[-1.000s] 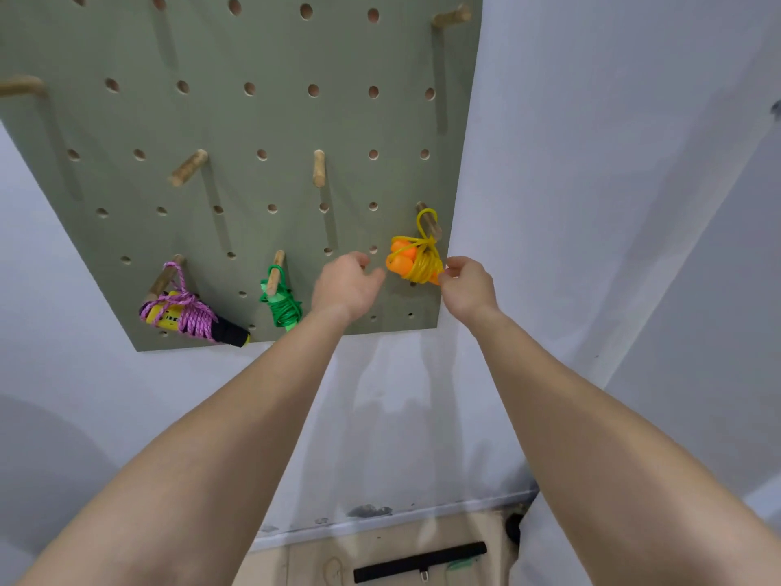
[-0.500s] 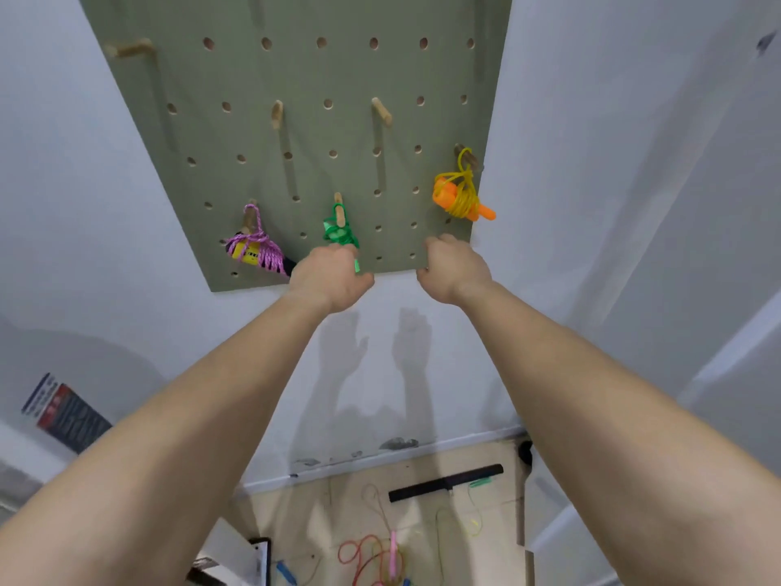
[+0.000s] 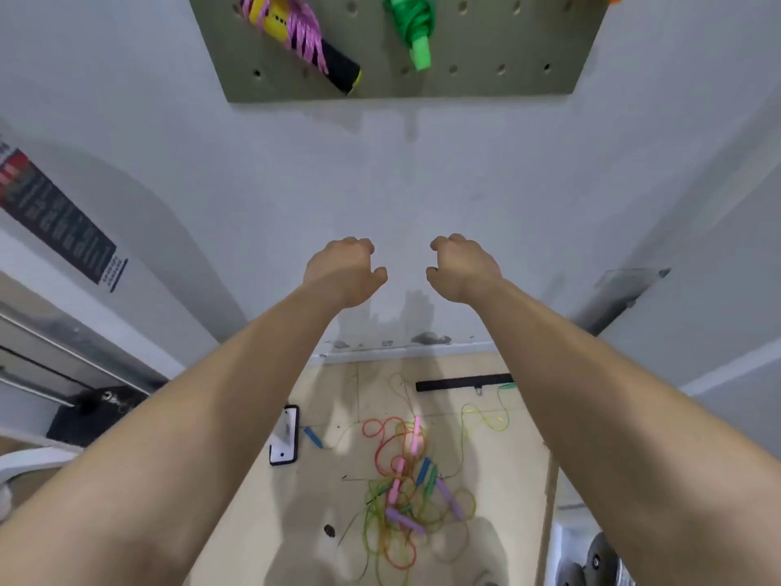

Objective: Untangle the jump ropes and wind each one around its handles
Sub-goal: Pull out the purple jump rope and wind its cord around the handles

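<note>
left hand [image 3: 344, 270] & right hand [image 3: 462, 266] hang in the air before the white wall [image 3: 465, 184], a bit apart, fingers loosely curled, both hold nothing. tangled jump ropes [image 3: 401, 492] lie on the floor [image 3: 325, 496] near, btw the arms. far up on the green pegboard [image 3: 528, 40] hang a wound purple rope [image 3: 304, 40] & a wound green rope [image 3: 412, 23].

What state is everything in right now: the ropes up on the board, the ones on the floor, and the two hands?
Purple rope: wound round its handles, up on the pegboard.
Green rope: wound into a bundle, up on the pegboard.
Floor ropes: loose, tangled in a pile.
Left hand: empty, fingers loosely curled.
Right hand: empty, fingers loosely curled.
</note>
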